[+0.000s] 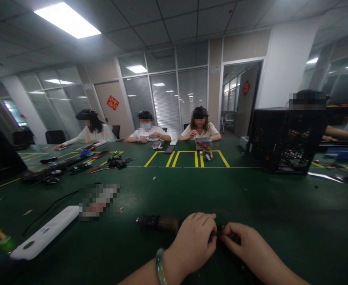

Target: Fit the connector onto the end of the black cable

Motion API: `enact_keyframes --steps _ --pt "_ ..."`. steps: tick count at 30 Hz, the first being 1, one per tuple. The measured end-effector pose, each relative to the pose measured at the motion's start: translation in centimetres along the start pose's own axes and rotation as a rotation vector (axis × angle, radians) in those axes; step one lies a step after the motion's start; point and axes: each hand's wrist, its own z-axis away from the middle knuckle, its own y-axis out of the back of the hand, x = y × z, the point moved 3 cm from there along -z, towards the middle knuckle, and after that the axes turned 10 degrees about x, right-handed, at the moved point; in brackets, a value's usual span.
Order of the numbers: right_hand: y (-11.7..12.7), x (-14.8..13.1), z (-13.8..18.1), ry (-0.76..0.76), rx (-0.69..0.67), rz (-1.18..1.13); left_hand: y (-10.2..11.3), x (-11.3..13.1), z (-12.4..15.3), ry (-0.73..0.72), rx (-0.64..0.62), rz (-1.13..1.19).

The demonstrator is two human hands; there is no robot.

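An electric screwdriver lies nearly level on the green table, its black chuck end pointing left. My left hand, with a green bangle on the wrist, is closed over its rear part, and the palm hides much of the body. Close beside it, my right hand is closed in a pinch at the tool's back end, on a dark cable end. The fingers cover most of that piece, so its exact shape cannot be made out.
To the left are a white power strip, a black cord and a green-and-gold roll. Behind lie bundled cables. A black computer case stands at right. Several people sit across the green table; one handles a power supply.
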Motion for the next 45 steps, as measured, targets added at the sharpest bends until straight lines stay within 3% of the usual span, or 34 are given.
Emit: enact_keyframes --steps 21,31,45 --pt "-0.31 0.44 -0.06 0.007 0.0 -0.009 0.27 0.18 -0.17 -0.059 -0.016 0.022" --pt "-0.09 0.1 -0.09 0.005 -0.013 -0.017 0.3 0.16 -0.03 0.019 0.025 0.006" --pt "-0.26 0.49 -0.03 0.004 -0.005 -0.002 -0.07 -0.11 0.01 -0.006 -0.008 0.017"
